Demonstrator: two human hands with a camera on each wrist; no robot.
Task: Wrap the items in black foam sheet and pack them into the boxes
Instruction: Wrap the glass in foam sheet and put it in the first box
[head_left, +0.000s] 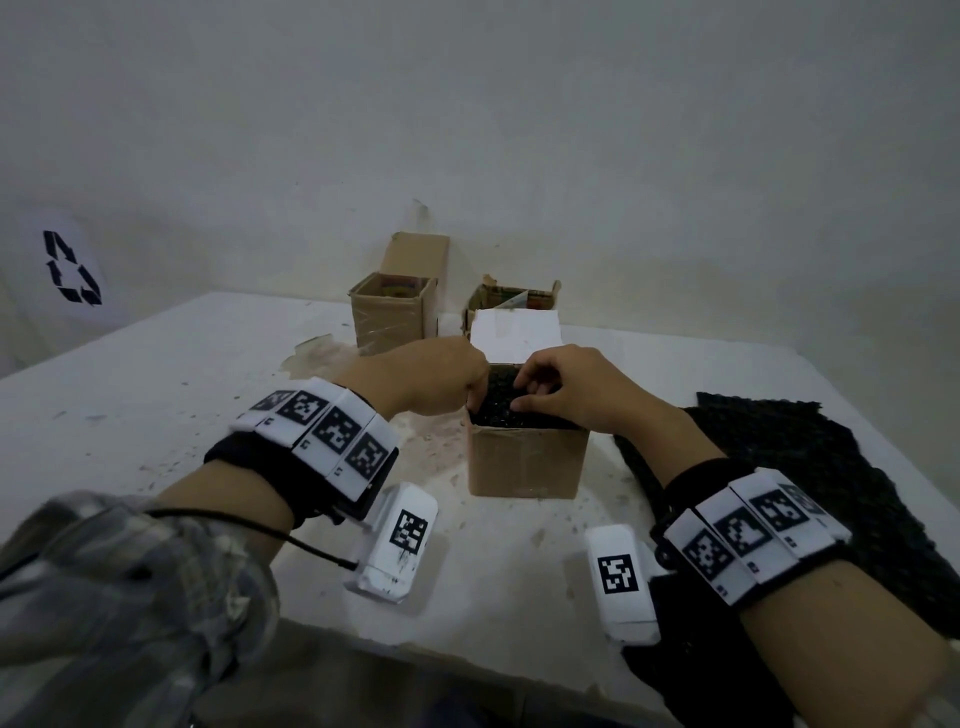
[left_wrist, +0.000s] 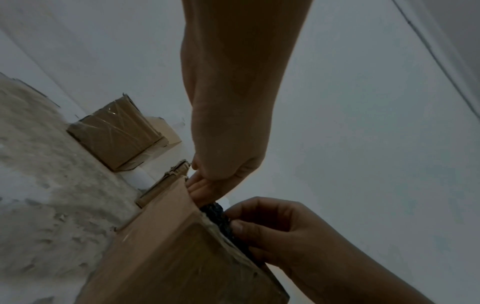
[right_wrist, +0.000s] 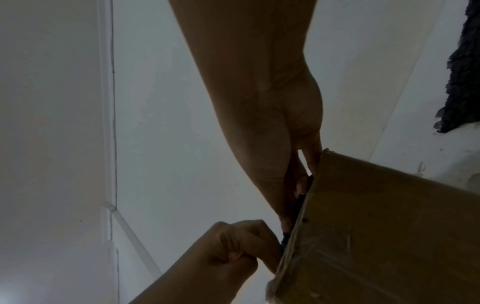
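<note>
Head view: the foam-wrapped bundle (head_left: 511, 402) is seated in the mouth of the near box (head_left: 527, 460) on the surface (head_left: 156, 395), directly below both hands. The left hand (head_left: 441, 379) is curled at the left rim.

Left wrist view: the right hand (left_wrist: 275, 230) is pinched on the foam.

Right wrist view: the left grip's contents cannot be told.

bare packing room: scuffed white table (head_left: 156, 395), plain wall (head_left: 467, 130), cardboard boxes (head_left: 392, 312).
</note>
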